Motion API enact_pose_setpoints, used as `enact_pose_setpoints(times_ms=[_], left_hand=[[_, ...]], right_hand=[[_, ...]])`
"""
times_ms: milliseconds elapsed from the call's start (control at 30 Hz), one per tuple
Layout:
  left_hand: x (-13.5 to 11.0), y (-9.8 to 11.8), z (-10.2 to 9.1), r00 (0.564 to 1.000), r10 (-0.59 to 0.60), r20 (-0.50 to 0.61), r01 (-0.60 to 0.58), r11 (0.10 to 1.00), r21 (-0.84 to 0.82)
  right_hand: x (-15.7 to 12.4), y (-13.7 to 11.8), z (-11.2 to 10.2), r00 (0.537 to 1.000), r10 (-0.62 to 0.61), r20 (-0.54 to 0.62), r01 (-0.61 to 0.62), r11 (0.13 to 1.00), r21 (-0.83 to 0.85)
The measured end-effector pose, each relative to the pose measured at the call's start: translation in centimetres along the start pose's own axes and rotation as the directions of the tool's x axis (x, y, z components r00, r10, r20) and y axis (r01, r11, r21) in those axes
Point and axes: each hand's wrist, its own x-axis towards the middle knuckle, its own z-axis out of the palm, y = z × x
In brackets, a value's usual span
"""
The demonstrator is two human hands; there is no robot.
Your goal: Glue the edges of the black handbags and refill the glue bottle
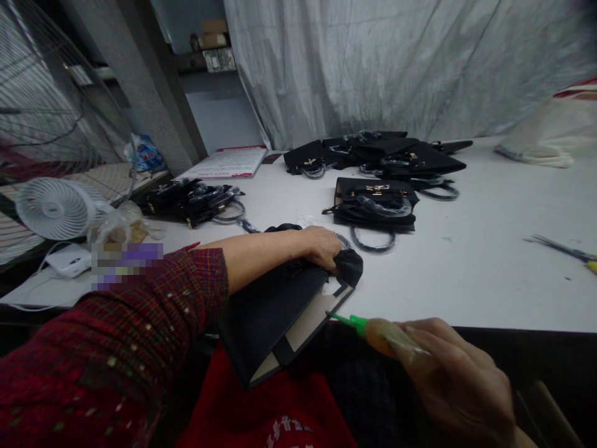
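Observation:
A black handbag (265,317) lies tilted over the table's front edge, its pale inside showing. My left hand (323,247) reaches across it and grips dark material at its upper end; the fingertips are partly hidden. In my right hand (459,373) is a soft glue bottle (396,342) with amber contents and a green nozzle. The thin nozzle tip points left and meets the dark edge of the bag's opening, or hovers just by it.
Another black handbag (373,205) stands behind on the white table (489,267). More bags (373,149) are heaped at the back, and a pile (186,202) sits left near a small fan (58,208). Yellow-handled scissors (566,249) lie at the right.

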Motion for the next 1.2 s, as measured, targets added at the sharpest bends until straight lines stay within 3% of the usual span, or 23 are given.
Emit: enact_pose_setpoints(times_ms=[167,333,467,600,767,900,1067,1200], left_hand=[[-0.2,0.1,-0.3,1.000,0.003,0.006,-0.003,1.000,-0.003],[-0.2,0.1,-0.3,1.000,0.011,0.012,-0.011,1.000,-0.013],[-0.1,0.0,-0.1,1.000,0.021,0.007,-0.020,0.999,-0.029],[0.1,-0.2,0.0,1.000,0.028,0.010,-0.028,0.999,-0.041],[0.1,-0.2,0.1,1.000,0.014,0.004,-0.014,0.999,-0.036],[0.1,-0.1,0.1,1.000,0.003,-0.005,-0.003,0.999,-0.039],[0.2,-0.1,0.1,1.000,0.012,-0.004,-0.012,0.999,-0.031],[0.2,-0.1,0.1,1.000,0.027,0.001,-0.027,0.999,-0.035]], right_hand=[[-0.6,-0.5,0.3,0.998,-0.006,-0.055,0.000,0.993,-0.114],[-1.6,-1.2,0.4,0.993,-0.111,0.041,0.111,0.994,-0.016],[-1.7,-1.4,0.5,0.995,-0.103,-0.007,0.102,0.991,-0.082],[-1.6,-1.9,0.8,0.991,-0.130,0.041,0.128,0.991,0.046],[-1.7,-2.7,1.1,0.996,-0.089,0.022,0.090,0.996,-0.023],[-2.3,-3.0,1.0,0.990,-0.110,0.085,0.112,0.994,-0.013],[-3.1,-2.7,1.0,0.996,-0.083,0.031,0.084,0.996,-0.016],[-3.5,-3.4,1.0,0.988,-0.098,0.116,0.101,0.994,-0.028]])
